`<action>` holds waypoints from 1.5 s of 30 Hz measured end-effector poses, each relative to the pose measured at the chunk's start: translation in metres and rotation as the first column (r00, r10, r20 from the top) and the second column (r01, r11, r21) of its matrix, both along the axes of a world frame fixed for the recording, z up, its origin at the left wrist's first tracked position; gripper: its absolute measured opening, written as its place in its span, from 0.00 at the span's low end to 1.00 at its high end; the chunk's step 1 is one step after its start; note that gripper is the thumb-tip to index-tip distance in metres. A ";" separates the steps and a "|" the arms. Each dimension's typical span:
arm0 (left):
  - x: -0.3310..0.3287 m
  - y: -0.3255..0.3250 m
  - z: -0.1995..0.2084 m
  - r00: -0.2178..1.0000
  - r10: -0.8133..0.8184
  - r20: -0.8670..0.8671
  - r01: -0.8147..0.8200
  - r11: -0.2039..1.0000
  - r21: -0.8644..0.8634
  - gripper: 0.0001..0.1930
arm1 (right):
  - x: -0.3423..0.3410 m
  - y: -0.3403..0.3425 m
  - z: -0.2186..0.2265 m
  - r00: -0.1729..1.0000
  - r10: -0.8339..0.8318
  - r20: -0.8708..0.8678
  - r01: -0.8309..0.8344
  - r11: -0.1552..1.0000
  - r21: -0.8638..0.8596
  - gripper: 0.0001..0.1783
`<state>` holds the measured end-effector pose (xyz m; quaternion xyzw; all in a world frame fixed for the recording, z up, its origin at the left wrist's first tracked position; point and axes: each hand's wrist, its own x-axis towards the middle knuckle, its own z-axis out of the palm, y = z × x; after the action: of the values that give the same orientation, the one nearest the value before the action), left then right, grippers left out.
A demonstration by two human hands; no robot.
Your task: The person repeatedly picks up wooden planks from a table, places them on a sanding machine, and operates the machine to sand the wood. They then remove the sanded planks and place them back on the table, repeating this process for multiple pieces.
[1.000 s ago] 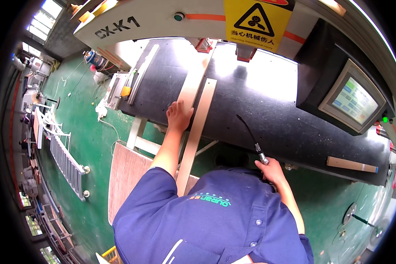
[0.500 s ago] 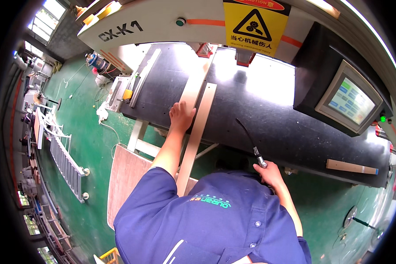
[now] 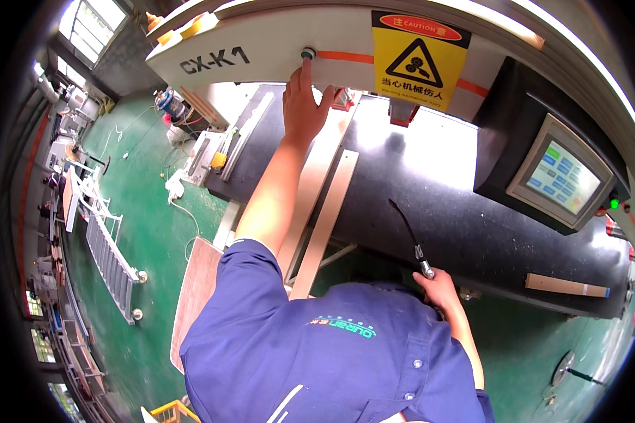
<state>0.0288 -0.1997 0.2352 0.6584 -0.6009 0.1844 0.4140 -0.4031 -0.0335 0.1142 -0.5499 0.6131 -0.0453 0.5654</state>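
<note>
At the pale machine beam (image 3: 275, 56), my left hand (image 3: 305, 106) is raised with its fingers apart. One fingertip meets a round green push button (image 3: 307, 53); whether it is pressed in I cannot see. Low at my right side, my right hand (image 3: 441, 289) is closed around an air blow gun (image 3: 421, 255), whose thin black bent nozzle points up and left over the table edge. Under my left forearm, a long light wooden board (image 3: 324, 158) runs beneath the beam. Beside it, a narrower wooden strip (image 3: 332, 211) sticks out past the table's front edge.
The black machine table (image 3: 430, 197) spans the front. A control screen (image 3: 563, 169) hangs at the right, above a short wooden piece (image 3: 564, 285). A wooden panel (image 3: 194, 289) stands left of me; a roller conveyor (image 3: 109, 261) is farther left on the green floor.
My left hand has left the long board and moved up and forward to the green button. My right hand still holds the air blow gun in nearly the same place.
</note>
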 end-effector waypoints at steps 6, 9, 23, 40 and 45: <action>0.012 -0.014 -0.012 0.999 0.018 0.029 -0.015 0.996 -0.086 0.40 | -0.003 -0.004 0.002 1.000 -0.005 0.026 0.005 1.000 0.000 0.18; 0.010 -0.013 -0.007 0.993 0.077 0.091 -0.070 0.994 -0.083 0.36 | -0.007 -0.005 -0.004 1.000 -0.009 0.028 0.009 1.000 0.001 0.19; -0.049 0.067 0.037 0.808 -0.252 -0.533 0.254 0.965 -0.071 0.15 | 0.000 -0.028 -0.015 0.992 0.067 0.107 -0.072 0.996 0.050 0.19; -0.282 0.182 0.121 0.146 -0.948 -0.284 0.808 0.280 -0.519 0.09 | -0.023 -0.052 -0.052 0.958 0.265 0.112 -0.270 0.963 0.023 0.18; -0.311 0.182 0.110 0.105 -0.936 -0.337 0.758 0.295 -0.582 0.11 | -0.036 -0.050 -0.054 0.964 0.217 0.150 -0.236 0.965 0.118 0.18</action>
<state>-0.2822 -0.0180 0.3456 0.1408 -0.6576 -0.2458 0.6981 -0.4387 -0.0830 0.0602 -0.5728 0.5077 0.0238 0.6431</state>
